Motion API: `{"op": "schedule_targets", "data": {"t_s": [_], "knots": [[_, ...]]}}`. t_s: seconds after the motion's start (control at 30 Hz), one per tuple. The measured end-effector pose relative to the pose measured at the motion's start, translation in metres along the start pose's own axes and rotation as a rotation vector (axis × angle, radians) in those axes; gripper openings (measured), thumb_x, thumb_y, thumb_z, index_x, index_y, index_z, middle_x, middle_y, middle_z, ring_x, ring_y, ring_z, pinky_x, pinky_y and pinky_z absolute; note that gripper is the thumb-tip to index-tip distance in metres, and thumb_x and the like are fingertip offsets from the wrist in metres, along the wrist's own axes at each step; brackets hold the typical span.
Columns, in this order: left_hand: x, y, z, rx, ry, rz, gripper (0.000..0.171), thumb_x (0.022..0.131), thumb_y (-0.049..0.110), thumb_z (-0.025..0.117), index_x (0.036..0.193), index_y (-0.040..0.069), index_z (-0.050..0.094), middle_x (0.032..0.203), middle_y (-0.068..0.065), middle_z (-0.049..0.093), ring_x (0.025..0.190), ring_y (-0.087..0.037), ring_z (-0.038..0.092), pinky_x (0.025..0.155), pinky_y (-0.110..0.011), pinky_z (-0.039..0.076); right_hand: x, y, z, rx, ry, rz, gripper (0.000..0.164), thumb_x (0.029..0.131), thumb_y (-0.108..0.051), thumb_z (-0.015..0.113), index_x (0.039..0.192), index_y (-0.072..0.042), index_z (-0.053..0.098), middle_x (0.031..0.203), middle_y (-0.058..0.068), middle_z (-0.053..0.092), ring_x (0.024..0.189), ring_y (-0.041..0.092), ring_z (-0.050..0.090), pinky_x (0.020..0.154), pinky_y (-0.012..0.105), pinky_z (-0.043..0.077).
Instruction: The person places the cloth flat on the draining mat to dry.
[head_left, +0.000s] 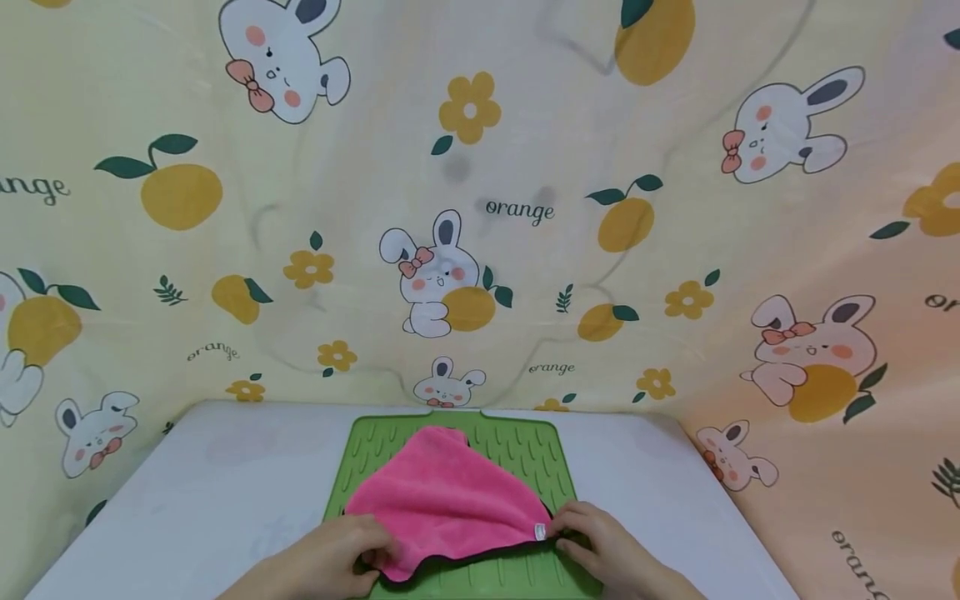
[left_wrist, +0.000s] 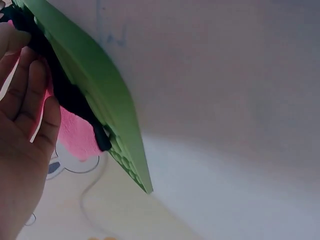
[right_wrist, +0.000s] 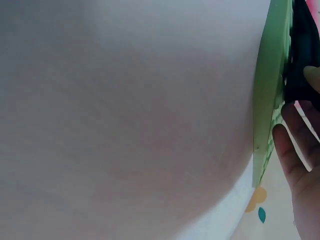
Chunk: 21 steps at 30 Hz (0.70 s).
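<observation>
A pink cloth (head_left: 450, 500) with a dark underside lies spread over a ridged green mat (head_left: 521, 442), its far corner pointing away from me. My left hand (head_left: 330, 554) pinches the cloth's near left corner. At the near right corner, beside a small white tag (head_left: 540, 532), my right hand (head_left: 603, 546) pinches the edge. In the left wrist view, the dark underside (left_wrist: 75, 102) hangs along the mat's edge by the fingers. The right wrist view has the thumb pressed on the dark side (right_wrist: 301, 55) of the cloth.
The mat lies on a white table (head_left: 240, 475), which shows on both sides of it. Behind and to the right hangs a curtain (head_left: 360, 167) printed with rabbits, oranges and flowers, close to the table's edges.
</observation>
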<state>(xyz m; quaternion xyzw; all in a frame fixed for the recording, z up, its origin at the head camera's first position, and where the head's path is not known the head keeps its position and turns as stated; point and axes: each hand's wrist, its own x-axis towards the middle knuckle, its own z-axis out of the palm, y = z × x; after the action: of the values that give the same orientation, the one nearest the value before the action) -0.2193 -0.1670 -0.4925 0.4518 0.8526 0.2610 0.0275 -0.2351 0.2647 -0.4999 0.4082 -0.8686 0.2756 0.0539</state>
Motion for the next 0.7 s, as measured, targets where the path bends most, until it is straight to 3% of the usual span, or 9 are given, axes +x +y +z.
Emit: {"op": "schedule_targets", "data": {"t_s": [0.17, 0.37, 0.53, 0.7], "knots": [[-0.012, -0.005, -0.005, 0.104, 0.056, 0.067, 0.030, 0.077, 0.005, 0.068, 0.090, 0.032, 0.069, 0.089, 0.023, 0.055, 0.081, 0.006, 0.050, 0.067, -0.015, 0.044, -0.008, -0.007, -0.001, -0.006, 0.023, -0.034, 0.020, 0.091, -0.015, 0.064, 0.107, -0.027, 0.066, 0.102, -0.014, 0.058, 0.094, 0.002, 0.054, 0.077, 0.024, 0.050], [-0.025, -0.014, -0.012, 0.167, 0.126, 0.133, 0.029, 0.075, 0.005, 0.070, 0.086, 0.031, 0.069, 0.089, 0.022, 0.056, 0.081, 0.005, 0.051, 0.068, -0.012, 0.043, -0.013, -0.015, 0.003, 0.027, 0.027, -0.161, 0.026, 0.087, -0.009, 0.068, 0.108, -0.023, 0.068, 0.102, -0.009, 0.059, 0.092, 0.004, 0.054, 0.075, 0.020, 0.049], [-0.032, -0.017, -0.018, 0.173, 0.150, 0.113, 0.029, 0.074, 0.004, 0.071, 0.085, 0.030, 0.070, 0.091, 0.019, 0.058, 0.081, 0.004, 0.052, 0.068, -0.015, 0.045, -0.015, -0.020, 0.009, 0.050, -0.006, -0.206, 0.024, 0.087, -0.009, 0.068, 0.107, -0.023, 0.069, 0.099, -0.008, 0.059, 0.091, 0.002, 0.053, 0.074, 0.018, 0.048], [-0.037, -0.019, -0.020, 0.152, 0.097, 0.034, 0.027, 0.077, 0.007, 0.071, 0.087, 0.031, 0.070, 0.095, 0.018, 0.059, 0.085, 0.004, 0.052, 0.069, -0.020, 0.048, -0.016, -0.020, 0.016, 0.005, -0.012, -0.246, 0.026, 0.086, -0.009, 0.069, 0.107, -0.024, 0.070, 0.100, -0.009, 0.058, 0.090, 0.001, 0.051, 0.074, 0.014, 0.046]]}}
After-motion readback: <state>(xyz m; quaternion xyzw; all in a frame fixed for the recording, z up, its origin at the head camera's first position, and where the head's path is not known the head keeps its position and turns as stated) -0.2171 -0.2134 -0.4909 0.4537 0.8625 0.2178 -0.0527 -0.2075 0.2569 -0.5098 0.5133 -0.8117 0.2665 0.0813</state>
